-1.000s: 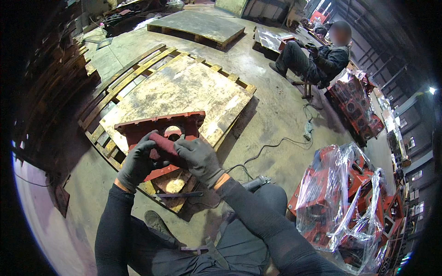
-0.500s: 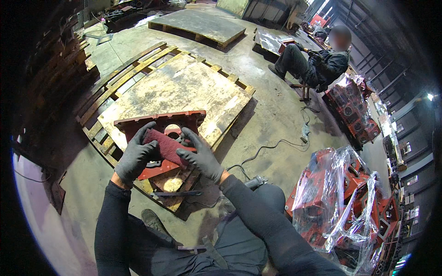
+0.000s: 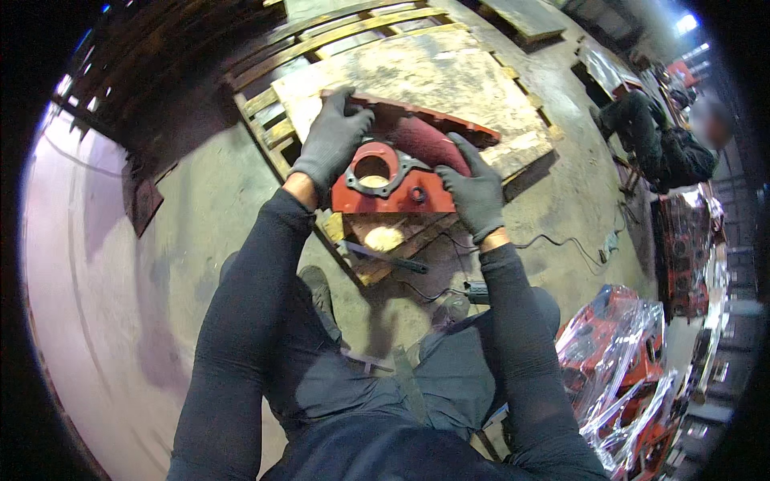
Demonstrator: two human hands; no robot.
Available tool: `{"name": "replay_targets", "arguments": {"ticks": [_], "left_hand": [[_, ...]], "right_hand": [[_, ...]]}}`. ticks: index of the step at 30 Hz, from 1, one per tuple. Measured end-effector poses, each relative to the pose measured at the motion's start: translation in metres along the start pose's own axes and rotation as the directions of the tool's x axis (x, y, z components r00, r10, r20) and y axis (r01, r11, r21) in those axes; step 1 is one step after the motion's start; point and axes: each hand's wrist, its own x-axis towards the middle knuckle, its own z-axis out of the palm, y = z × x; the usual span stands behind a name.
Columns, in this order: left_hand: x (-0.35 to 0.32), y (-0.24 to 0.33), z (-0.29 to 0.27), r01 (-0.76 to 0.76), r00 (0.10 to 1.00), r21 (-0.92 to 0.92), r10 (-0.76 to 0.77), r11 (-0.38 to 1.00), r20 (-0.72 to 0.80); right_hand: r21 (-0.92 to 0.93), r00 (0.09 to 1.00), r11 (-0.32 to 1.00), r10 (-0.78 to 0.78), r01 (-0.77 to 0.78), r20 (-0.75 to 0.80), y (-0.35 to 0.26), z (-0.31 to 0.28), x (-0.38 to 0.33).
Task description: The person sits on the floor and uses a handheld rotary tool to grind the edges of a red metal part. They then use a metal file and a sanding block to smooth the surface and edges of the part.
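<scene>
A red metal casting [image 3: 393, 203] with a large round opening stands on the near end of a board-topped pallet [image 3: 353, 80]. My left hand [image 3: 330, 144], in a dark grey glove, is closed around the upper left edge of the casting. A dark maroon scouring pad [image 3: 433, 144] lies bent along the casting's inner face, below its long top flange. Gloved likewise, my right hand [image 3: 477, 196] grips the pad's right end, fingers over it and thumb near the casting. Its contact with the casting is partly hidden.
A long flat tool with a dark handle [image 3: 389, 258] lies on the pallet's near corner. A corded power tool [image 3: 476, 292] is on the floor beside my right knee. Plastic-wrapped red castings [image 3: 613, 353] stand at right. A seated person [image 3: 678, 152] is at far right.
My left hand has moved from the pad to the casting's upper left edge. The pad has shifted right along the casting, held by my right hand. The view has swung left and down.
</scene>
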Motion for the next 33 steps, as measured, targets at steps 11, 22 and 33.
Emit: {"name": "replay_targets", "arguments": {"ticks": [11,22,33], "left_hand": [[0.011,0.003,-0.013,-0.020,0.984,-0.041,0.013,0.999,-0.177],[0.012,0.011,-0.042,0.018,0.987,-0.085,-0.031,0.996,-0.155],[0.010,0.020,-0.051,-0.060,0.998,-0.285,0.051,0.957,-0.040]], "right_hand": [[-0.669,0.758,0.475,0.005,0.572,0.652,-0.011,0.088,0.047],[0.690,0.549,0.081,0.675,-0.719,0.493,0.059,0.159,0.050],[-0.641,0.790,0.726,0.231,0.248,0.568,0.039,0.142,0.080]]}}
